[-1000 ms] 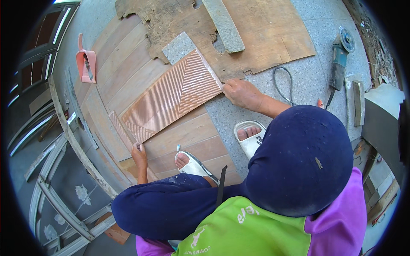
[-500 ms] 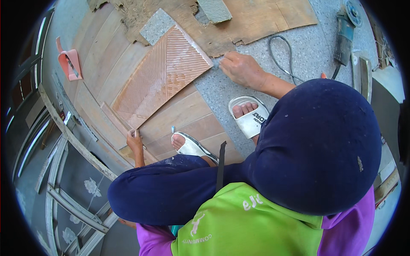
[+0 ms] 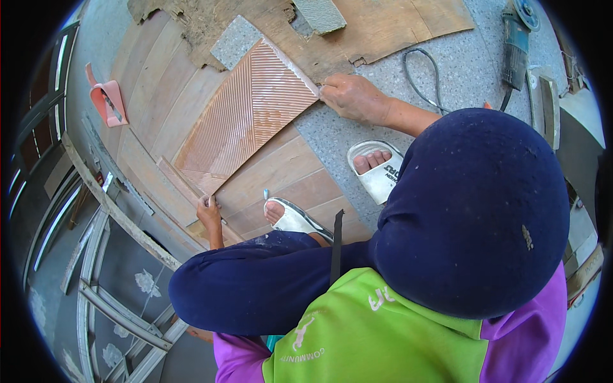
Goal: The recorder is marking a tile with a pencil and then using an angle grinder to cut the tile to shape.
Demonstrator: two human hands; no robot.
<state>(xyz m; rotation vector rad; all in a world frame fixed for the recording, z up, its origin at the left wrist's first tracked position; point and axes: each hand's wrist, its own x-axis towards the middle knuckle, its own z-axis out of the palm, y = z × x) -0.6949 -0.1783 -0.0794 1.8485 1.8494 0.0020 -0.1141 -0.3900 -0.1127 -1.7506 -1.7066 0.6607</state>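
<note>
A flat rectangular panel (image 3: 246, 118), pinkish brown with fine slanting ridges across its upward face, lies at a slant over wooden planks. Its far right edge looks whitish. At its near left corner, my left hand (image 3: 209, 215) has the fingers curled closed on the edge. My right hand (image 3: 353, 97) is closed at the opposite, right-hand corner, thumb and fingertips pinching the edge there; part of the grip is hidden behind the knuckles. Beneath the panel are plank-patterned boards (image 3: 281, 169), and speckled grey flooring (image 3: 332, 150) begins beside it.
Worn plywood (image 3: 396, 32) lies at the far side, bearing a small grey-green block (image 3: 320, 16). An angle grinder (image 3: 514, 51) with its cord (image 3: 437, 73) rests at far right. A pink plastic holder (image 3: 108, 102) with a blade is at left, above metal frames (image 3: 96, 268). My sandalled feet are near.
My right hand has moved slightly left and now grips the panel's right corner, from which it was a little apart. My left hand stays at the near corner. The whole view has shifted slightly.
</note>
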